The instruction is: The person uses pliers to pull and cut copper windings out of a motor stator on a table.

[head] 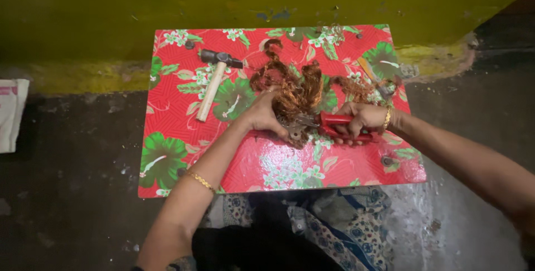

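Head view:
- Left hand (263, 116) presses fingers on copper wire bundle (294, 93), mid table (173, 120).
- Right hand (359, 119) squeezes red pliers (334, 126) shut.
- Most wire looks uncut.
- Hammer (214, 81) lies untouched, far-left corner.

Low table (184, 137), red floral oilcloth top, set against yellow-green wall (111, 3) on dark floor; hammer (214, 81) w/ pale wood handle lies on table's far-left part, well apart from both hands. Left hand (263, 116) presses on tangled bundle of copper-coloured wire (298, 90) at table centre; right hand (362, 119), gold bangle at wrist, closed round red-handled pliers (334, 126), whose metal nose sits at wire bundle's near edge beside left fingers. More loose wire (356, 88) lies right of bundle; white cloth/bag (11, 112) at frame's left edge on floor.
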